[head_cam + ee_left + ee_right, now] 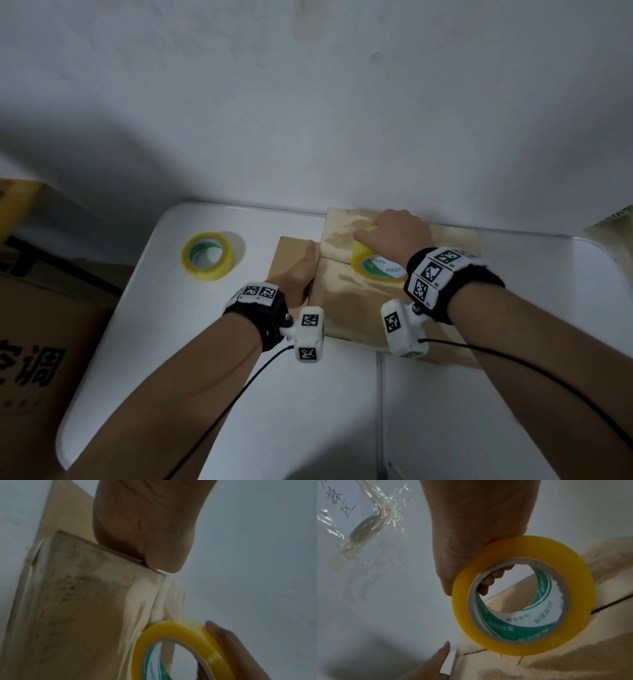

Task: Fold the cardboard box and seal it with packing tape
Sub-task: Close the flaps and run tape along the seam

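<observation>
Head view: the cardboard box [346, 291] was seen on the white table [308, 411], toward its far edge near the wall, flaps folded shut and the top already glossy with tape. The left hand [301, 270] was laid flat against the box's left side, fingers straight, steadying it. The right hand [394, 236] was curled round a yellow tape roll [376, 263] held on the box top at the seam. A spare tape roll [209, 257] was noted lying toward the far left corner of the table, well apart from the box. A larger printed carton [41, 342] stood off the table's left edge.

Left wrist view: the left hand [145, 524] was seen pressed to the box edge; the tape roll [180, 632] sat on the seam [157, 597], where whitish tape was already laid.

Right wrist view: the right hand's fingers [489, 580] were seen hooked through the roll's core, the roll [522, 595] touching the box top beside the dark seam line [611, 603].

Judged step: sealing, with folding done. The next move would likely call for the roll to be drawn along the seam under tension while the box is braced against sliding.
</observation>
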The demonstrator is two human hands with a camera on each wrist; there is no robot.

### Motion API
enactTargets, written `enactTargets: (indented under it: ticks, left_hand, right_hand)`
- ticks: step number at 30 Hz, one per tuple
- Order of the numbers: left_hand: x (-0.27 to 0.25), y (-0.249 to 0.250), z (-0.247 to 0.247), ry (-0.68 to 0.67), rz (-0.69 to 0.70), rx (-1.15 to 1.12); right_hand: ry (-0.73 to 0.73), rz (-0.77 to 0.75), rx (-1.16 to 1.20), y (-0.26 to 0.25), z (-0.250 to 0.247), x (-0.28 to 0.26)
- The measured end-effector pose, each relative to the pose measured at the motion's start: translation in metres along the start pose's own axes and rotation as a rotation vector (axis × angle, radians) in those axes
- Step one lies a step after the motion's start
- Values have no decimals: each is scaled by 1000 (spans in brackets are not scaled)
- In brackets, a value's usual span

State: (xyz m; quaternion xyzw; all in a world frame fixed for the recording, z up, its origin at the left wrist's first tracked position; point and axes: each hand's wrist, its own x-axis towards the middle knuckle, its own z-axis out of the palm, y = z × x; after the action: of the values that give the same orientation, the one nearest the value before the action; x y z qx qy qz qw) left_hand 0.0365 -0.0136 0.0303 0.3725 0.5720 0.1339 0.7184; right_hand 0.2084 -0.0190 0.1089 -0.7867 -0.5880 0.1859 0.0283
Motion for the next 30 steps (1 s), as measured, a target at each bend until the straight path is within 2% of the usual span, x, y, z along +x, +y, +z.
enactTargets:
  ticks: [4,8,10,11,14,15,18,22,24,27,30]
  left_hand:
    - [-1,-2,1,12,92,142]
    - [0,-15,-3,-6,-40,255]
    - [-1,-19,-6,-4,-59,309]
    - [-4,-16,-5,5,-42,351]
    - [-9,-1,-4,141,130,552]
    - [-10,5,-3,127,144,627]
    - [-18,11,3,-43,-70,719]
    - [-24,3,18,-40,-121,725]
    - [-22,4,22,2,-147,758]
    - [-18,6,27,68,-129,835]
    - [-17,11,33,99,-135,817]
  right_hand:
    - [1,5,19,3,-1,2]
    - [-28,-12,-4,2,-2,2]
    - [-40,-40,-10,2,-4,3]
    - [-45,-57,0,4,-6,5]
    - [-75,-130,121,8,-14,5]
    - [-78,-158,168,10,-17,5]
    - [-84,-172,254,21,-24,2]
    - [-67,-39,484,61,-33,5]
    - [-73,46,339,94,-29,13]
    - [-185,177,102,142,-15,24]
    - [-242,188,104,165,-6,30]
